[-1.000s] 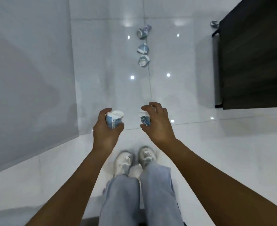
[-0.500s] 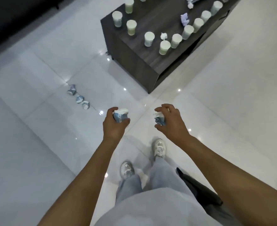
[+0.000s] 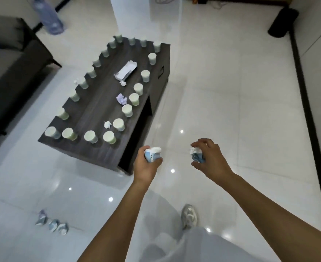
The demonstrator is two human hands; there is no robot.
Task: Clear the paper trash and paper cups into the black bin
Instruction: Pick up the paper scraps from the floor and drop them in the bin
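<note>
the left hand (image 3: 146,165) gripped a crushed blue-and-white paper cup (image 3: 152,154), fingers (image 3: 158,161) curled round its side, just below the centre of the frame. the right hand (image 3: 209,160) pinched a second crumpled cup (image 3: 196,155) between thumb and curled fingertips, a looser hold with the upper fingers arched over it rather than pressed down. both hands hung over bare floor (image 3: 231,110), beside the near corner of the dark desk (image 3: 99,114).

the black bin (image 3: 282,21) stood in the upper right of the frame, well apart from both hands. many upright cups (image 3: 108,137) ringed the desk edge, with paper wads (image 3: 107,124) and a flattened white carton (image 3: 126,70) between them. three more crushed cups (image 3: 52,224) lay on the floor at the lower left.

the likely trouble was the right hand's light pinch: on the walk to the bin the crumpled cup could slip out and fall to the glossy tile. the floor looked slick, so a hurried step might slide. a toss from a distance could miss the narrow bin mouth. the three cups at the lower left, lying away from the desk, seemed easy to forget.
</note>
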